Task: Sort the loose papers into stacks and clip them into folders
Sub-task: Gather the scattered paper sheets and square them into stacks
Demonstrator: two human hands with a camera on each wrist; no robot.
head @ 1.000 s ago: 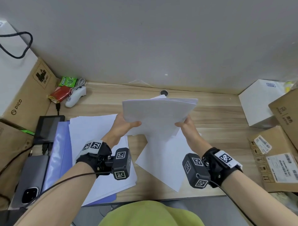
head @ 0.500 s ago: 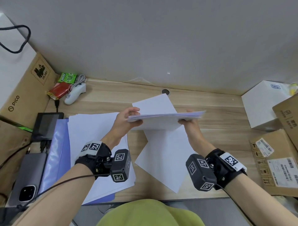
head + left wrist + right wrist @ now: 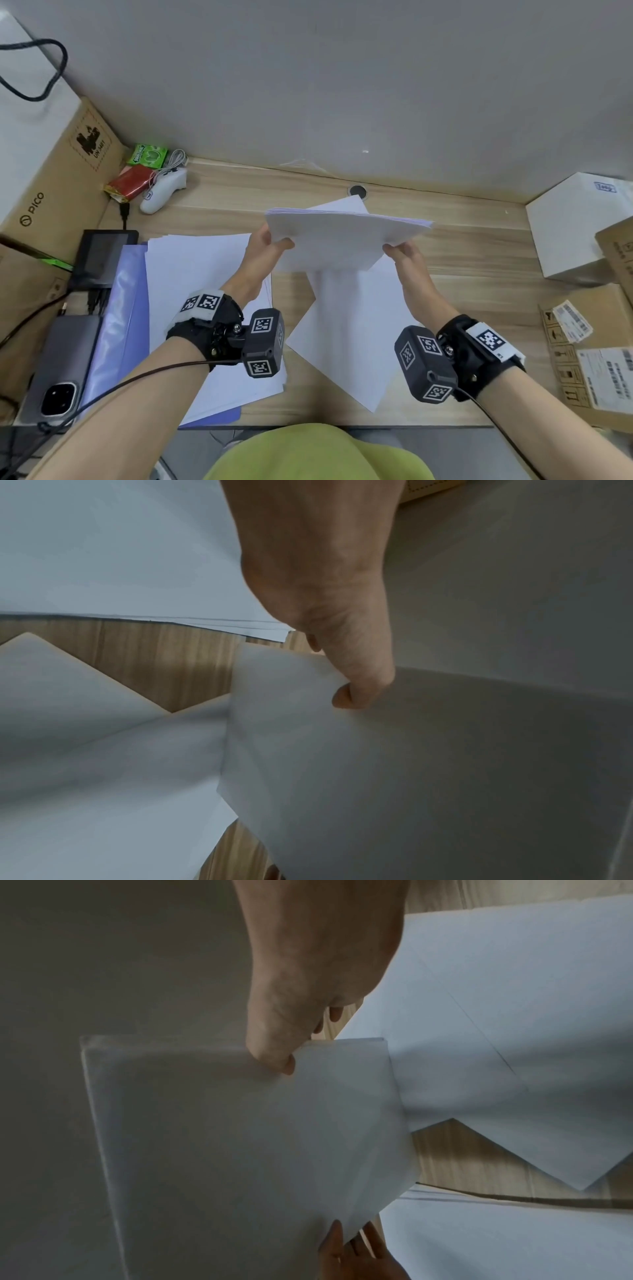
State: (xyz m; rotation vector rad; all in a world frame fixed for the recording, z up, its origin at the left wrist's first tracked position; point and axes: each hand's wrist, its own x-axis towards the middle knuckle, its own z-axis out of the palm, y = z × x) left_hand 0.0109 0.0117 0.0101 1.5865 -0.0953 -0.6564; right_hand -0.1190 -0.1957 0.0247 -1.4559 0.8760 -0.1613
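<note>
A stack of white sheets [image 3: 337, 240] is held above the middle of the wooden desk [image 3: 479, 260], tilted with its far edge raised. My left hand [image 3: 270, 245] pinches its left edge, thumb on top [image 3: 346, 696]. On the opposite edge my right hand [image 3: 400, 251] pinches in the same way [image 3: 277, 1058]. Loose white sheets [image 3: 349, 329] lie askew on the desk under the stack. Another pile of papers [image 3: 191, 274] rests on a pale blue folder [image 3: 120, 322] at the left.
At the left are a phone [image 3: 58, 370], a dark device [image 3: 102, 257] and a tall cardboard box [image 3: 51, 178]. A white controller [image 3: 164, 188] and snack packets lie at the back left. A white box [image 3: 575, 222] and cardboard boxes [image 3: 596, 359] crowd the right side.
The stack went from tilted towards me to nearly edge-on half a second ago, and now it is tilted up again. Both hands kept their hold throughout.
</note>
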